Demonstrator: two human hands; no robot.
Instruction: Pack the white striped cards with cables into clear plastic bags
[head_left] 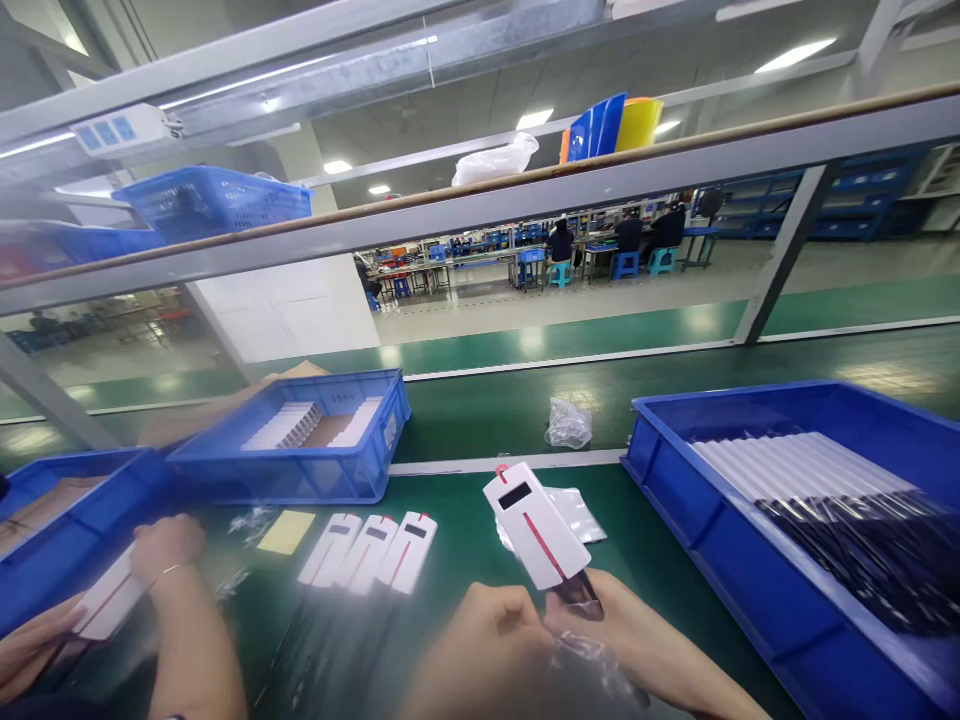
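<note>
Low in the middle of the view, my left hand (491,625) and my right hand (637,640) are both closed around the lower end of a white power bank (536,525). It has a red stripe and a dark display window, and it stands tilted above the green belt. A clear plastic bag (592,660) is bunched between my hands at the power bank's lower end. Flat clear bags (581,512) lie on the belt just behind it.
Three white power banks (367,550) lie in a row beside a yellow card (286,531). Blue bins stand at the back left (300,470), far left (67,530) and right (750,560). A co-worker's hands (165,545) hold a white device at the left. Crumpled plastic (568,423) lies farther back.
</note>
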